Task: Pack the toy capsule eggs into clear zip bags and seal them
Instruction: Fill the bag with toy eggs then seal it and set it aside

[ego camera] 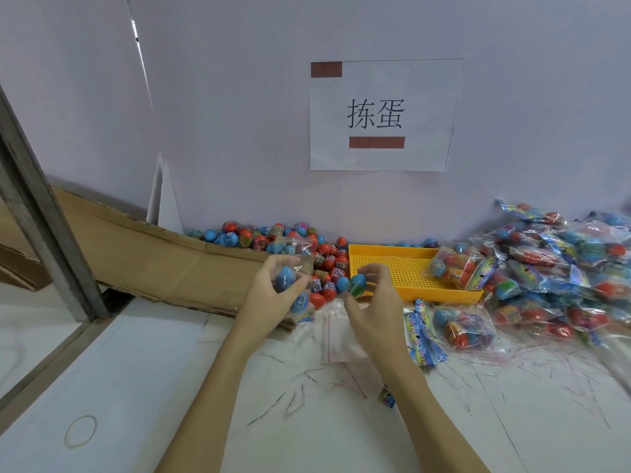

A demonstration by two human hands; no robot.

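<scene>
while the left hand (pixel 278 291) gripped a clear zip bag (pixel 297 285) with a blue egg inside, the right hand (pixel 370 302) pinched a blue-green capsule egg (pixel 357 285) just to the bag's right, long axis upright, loose eggs (pixel 327 261) heaped beyond.
</scene>
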